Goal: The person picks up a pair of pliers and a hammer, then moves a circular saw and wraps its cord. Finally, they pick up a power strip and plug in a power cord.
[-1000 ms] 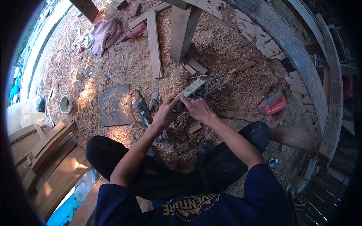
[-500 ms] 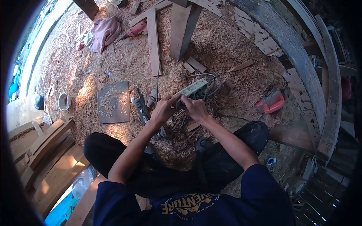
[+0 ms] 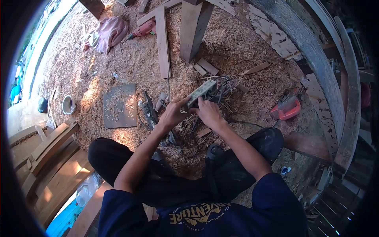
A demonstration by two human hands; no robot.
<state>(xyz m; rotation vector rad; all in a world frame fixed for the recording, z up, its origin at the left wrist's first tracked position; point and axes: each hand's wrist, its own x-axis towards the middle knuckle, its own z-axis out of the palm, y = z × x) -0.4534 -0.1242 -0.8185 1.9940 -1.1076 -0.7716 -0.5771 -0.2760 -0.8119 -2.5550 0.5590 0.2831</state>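
Over the shavings in front of me, a long pale power strip (image 3: pixel 202 92) is tilted in my hands, its dark side turned to the right. My left hand (image 3: pixel 173 114) is closed around its near end. Against its dark side are the bent fingers of my right hand (image 3: pixel 209 112); whether they also pinch a plug is hidden. Tangled grey cables (image 3: pixel 226 87) lie by the far end of the strip. Left of my hands rests a dark, elongated power tool (image 3: pixel 149 112), with a cord beside it.
A flat dark board (image 3: pixel 119 106) lies to the left, a red power tool (image 3: pixel 286 107) to the right. Farther off are a red drill (image 3: pixel 145 29), a pink cloth (image 3: pixel 107 33) and a wooden post (image 3: pixel 192 31). Planks (image 3: pixel 59 173) are stacked at lower left.
My right hand has shifted slightly up and right along the power strip, its fingers now farther from my left hand. The left hand still grips the near end. The view has shifted slightly.
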